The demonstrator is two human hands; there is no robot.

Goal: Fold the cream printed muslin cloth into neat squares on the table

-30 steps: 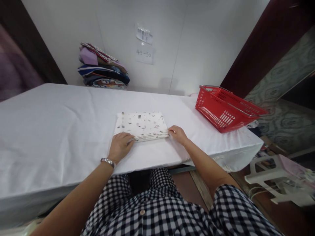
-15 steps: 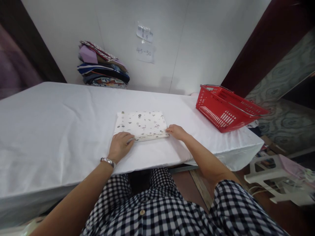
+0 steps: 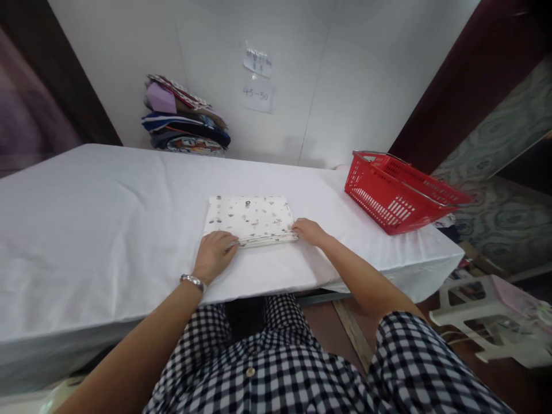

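Note:
A folded white cloth (image 3: 250,215) with small dark and coloured prints lies flat on the white-covered table (image 3: 107,241), several layers showing along its near edge. My left hand (image 3: 217,253), with a silver bracelet at its wrist, grips the near left corner, fingers curled over the layers. At the near right corner my right hand (image 3: 309,231) pinches the folded edge between thumb and fingers. The fingertips of both hands are partly hidden by the cloth and the hands themselves.
A red plastic basket (image 3: 397,192) stands at the table's right end. Against the wall at back left is a stack of folded fabrics (image 3: 185,123). Handwritten paper signs (image 3: 257,95) hang on the wall. A white plastic stool (image 3: 470,305) is on the floor at right.
The view has shifted slightly. Both hands keep their hold on the near corners, and the folded cloth looks the same.

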